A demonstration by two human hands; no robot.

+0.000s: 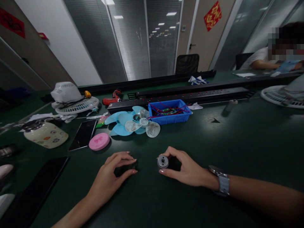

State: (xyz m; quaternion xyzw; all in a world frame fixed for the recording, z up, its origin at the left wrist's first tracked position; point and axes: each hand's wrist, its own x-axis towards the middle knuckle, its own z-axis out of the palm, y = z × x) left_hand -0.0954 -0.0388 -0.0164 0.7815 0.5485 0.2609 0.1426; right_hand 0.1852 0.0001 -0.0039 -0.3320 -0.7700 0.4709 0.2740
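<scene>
My right hand [184, 166] grips a small round metal motor [163, 161] between thumb and forefinger, its flat end with a centre hole and small slots turned up towards me. A silver-cased watch with a grey strap is on that wrist. To the left, my left hand [116, 172] rests low over the dark green table, thumb and fingers curved towards each other. Something small and dark shows between those fingertips, too small to name. Beyond the hands lie light blue fan blades [125, 119] with smaller greyish propellers [152, 129] on them.
Behind the blades stands a blue bin [172, 119] of red wires and green boards. Leftward are a pink round case [99, 141], a dark tablet [82, 134], a cream patterned jug [47, 134], a white fan [77, 104] and a drill [112, 98]. Another person [263, 58] sits far right.
</scene>
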